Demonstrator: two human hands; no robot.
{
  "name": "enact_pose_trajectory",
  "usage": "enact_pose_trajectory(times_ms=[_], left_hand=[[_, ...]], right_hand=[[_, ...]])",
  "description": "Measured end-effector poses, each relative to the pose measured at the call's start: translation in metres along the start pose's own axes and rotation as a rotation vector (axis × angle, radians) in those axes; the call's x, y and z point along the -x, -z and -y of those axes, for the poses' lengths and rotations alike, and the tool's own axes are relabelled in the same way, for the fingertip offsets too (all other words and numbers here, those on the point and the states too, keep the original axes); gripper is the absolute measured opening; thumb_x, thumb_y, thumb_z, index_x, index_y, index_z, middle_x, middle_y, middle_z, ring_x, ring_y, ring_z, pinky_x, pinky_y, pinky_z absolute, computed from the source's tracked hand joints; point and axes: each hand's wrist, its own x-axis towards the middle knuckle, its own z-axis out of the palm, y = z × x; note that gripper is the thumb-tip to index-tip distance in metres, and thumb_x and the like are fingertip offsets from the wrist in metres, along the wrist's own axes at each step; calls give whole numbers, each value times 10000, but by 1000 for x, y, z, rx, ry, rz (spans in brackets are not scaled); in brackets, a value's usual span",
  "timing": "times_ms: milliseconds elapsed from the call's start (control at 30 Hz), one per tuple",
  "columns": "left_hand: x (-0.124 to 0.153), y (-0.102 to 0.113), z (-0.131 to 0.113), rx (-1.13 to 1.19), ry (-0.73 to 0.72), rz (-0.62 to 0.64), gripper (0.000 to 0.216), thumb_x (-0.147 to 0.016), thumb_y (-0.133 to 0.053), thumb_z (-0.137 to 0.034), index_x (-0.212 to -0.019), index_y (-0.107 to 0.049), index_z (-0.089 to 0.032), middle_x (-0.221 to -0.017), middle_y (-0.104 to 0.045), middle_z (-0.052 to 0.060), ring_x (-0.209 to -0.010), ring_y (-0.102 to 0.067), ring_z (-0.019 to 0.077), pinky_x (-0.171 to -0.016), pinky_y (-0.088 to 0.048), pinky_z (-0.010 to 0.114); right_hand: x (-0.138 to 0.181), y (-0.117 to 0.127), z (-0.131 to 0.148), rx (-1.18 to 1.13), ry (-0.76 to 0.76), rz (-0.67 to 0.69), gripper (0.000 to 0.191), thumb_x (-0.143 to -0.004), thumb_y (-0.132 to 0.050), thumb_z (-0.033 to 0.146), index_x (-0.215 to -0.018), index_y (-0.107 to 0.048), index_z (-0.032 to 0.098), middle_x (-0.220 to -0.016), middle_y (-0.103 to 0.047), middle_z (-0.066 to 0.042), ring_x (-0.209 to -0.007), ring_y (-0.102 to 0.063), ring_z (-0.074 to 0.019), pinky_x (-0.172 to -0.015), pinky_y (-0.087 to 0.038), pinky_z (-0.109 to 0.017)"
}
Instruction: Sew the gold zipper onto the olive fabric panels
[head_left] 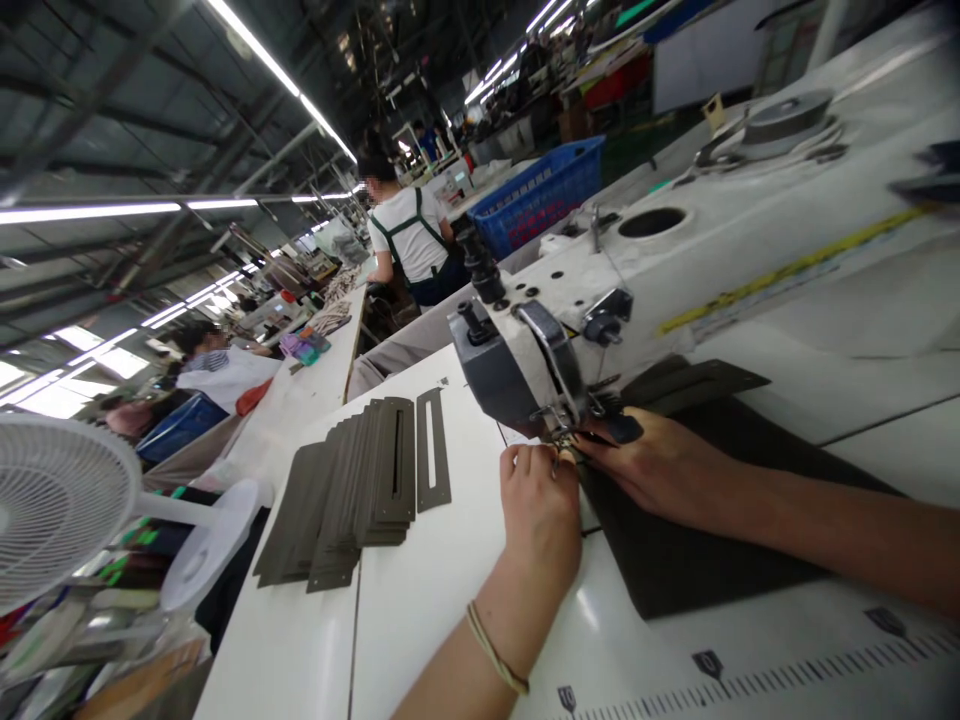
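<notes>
My left hand (538, 505) rests on the white sewing table (420, 590) with its fingers curled just below the presser foot (559, 425) of the sewing machine (675, 270). My right hand (652, 465) lies on a dark olive fabric piece (675, 560), its fingertips pinched at the needle area. Both hands meet at the foot, pressing the dark piece there. Whether the left fingers grip the fabric edge is hidden by the knuckles.
A fanned stack of dark slotted pieces (352, 490) lies left of my hands. A white fan (67, 500) stands at the far left. Other workers (409, 235) sit along the line, beside a blue basket (540, 195). A ruler strip (750, 680) runs along the table front.
</notes>
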Motion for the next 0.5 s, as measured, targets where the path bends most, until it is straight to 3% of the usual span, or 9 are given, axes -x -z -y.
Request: enact_pose_trajectory(times_ms=[233, 500], left_hand=[[2, -7, 3, 13, 4, -52, 119, -880, -597, -110, -769, -625, -141, -788, -609, 53, -739, -563, 177, -744, -443, 333], [3, -13, 7, 83, 17, -69, 138, -827, -643, -100, -708, -594, -151, -733, -603, 28, -698, -562, 181, -704, -449, 333]], right_hand=[[-3, -1, 2, 0, -5, -40, 304, -815, -414, 36, -960, -654, 150, -911, -667, -108, -799, -593, -215, -724, -475, -344], [-1, -7, -2, -41, -12, -48, 307, -846, -419, 81, -1004, -660, 187, -936, -669, -98, -845, -612, -211, -778, -490, -351]])
